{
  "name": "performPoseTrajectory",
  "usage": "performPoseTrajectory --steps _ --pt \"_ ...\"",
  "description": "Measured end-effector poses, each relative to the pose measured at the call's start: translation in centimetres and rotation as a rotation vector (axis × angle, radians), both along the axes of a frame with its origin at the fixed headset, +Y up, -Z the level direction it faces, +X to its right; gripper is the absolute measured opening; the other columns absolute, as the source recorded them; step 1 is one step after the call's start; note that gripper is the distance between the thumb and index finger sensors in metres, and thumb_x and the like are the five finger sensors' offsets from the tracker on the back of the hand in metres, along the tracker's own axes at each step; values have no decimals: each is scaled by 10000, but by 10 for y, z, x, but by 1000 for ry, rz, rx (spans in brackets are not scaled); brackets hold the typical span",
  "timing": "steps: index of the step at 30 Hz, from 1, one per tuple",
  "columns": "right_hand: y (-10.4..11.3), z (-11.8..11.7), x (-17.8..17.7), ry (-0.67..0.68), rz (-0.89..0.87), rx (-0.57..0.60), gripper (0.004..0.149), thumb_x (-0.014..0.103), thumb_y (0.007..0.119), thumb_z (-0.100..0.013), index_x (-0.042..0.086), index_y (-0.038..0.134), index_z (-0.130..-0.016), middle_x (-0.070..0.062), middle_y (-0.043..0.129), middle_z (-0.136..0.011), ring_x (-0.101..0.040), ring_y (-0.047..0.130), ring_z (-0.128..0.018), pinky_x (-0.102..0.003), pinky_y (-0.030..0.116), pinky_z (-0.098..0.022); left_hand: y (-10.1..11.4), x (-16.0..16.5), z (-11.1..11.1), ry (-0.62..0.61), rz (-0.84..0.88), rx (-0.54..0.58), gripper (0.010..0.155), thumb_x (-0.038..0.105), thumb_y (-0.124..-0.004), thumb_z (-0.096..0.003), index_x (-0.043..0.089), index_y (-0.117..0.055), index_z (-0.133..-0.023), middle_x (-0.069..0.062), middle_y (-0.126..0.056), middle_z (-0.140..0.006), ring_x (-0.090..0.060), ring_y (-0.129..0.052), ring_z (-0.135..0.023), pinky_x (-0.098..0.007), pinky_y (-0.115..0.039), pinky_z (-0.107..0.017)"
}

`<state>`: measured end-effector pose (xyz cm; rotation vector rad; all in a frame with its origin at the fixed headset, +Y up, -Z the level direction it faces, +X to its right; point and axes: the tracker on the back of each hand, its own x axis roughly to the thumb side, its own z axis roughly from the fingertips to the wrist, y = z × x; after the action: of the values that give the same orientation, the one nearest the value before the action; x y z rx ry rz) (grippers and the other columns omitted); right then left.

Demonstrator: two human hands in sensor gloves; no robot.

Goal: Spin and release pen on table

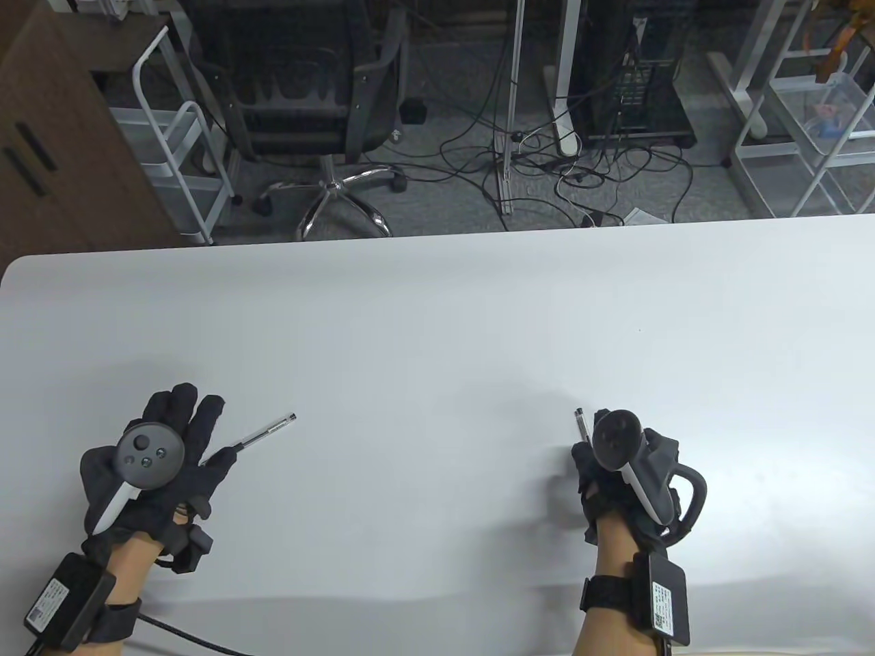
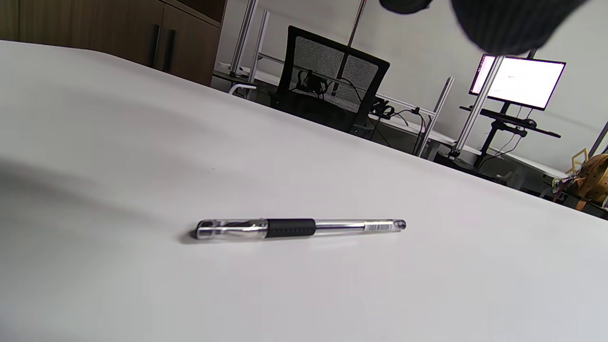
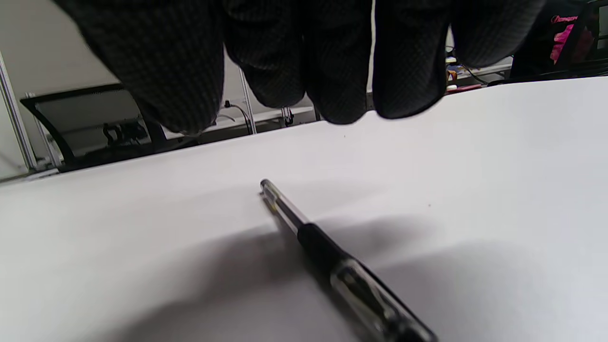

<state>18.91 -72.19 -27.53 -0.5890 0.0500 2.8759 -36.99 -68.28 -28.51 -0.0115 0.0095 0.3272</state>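
Both hands hover open, gripping nothing: left hand (image 1: pixel 154 461) above 1 pen (image 1: pixel 263 432) whose long axis runs far-right from under its fingers; right hand (image 1: pixel 618 471) over another pen (image 1: pixel 582 425) pointing away on the table (image 1: pixel 437 321).

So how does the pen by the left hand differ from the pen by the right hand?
The left pen points up and right, mostly clear of the left hand. The right pen points nearly straight away, mostly hidden under the right hand. Both lie flat on the table, transparent with black grips.
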Motion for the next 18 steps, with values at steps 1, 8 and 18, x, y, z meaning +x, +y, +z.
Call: performPoseTrajectory --steps 1,8,18 --pt "-3 -2 -3 -1 16 -33 655 551 932 -311 301 804 -903 -17 854 -892 -368 880 -878 -596 640 -674 0 0 0 0 1 2 782 539 -782 -341 428 -465 -1046 112 -224 -1162 -260 -188 -1155 -615 -200 -785" --pt "-21 -17 -14 -63 215 -158 669 537 959 -286 281 821 -889 -18 898 -838 -340 938 -819 -577 691 -651 -1 2 0 -8 -12 -11 785 541 -781 -339 428 -461 -1047 113 -221 -1162 -261 -187 -1154 -615 -199 -785" --pt "-35 -34 -42 -7 405 -98 450 383 1005 -298 217 972 -715 14 1030 -592 -244 1083 -562 -530 817 -554 -1 9 0 -37 -27 -12 785 541 -781 -340 427 -462 -1047 111 -222 -1162 -259 -188 -1155 -614 -202 -785"
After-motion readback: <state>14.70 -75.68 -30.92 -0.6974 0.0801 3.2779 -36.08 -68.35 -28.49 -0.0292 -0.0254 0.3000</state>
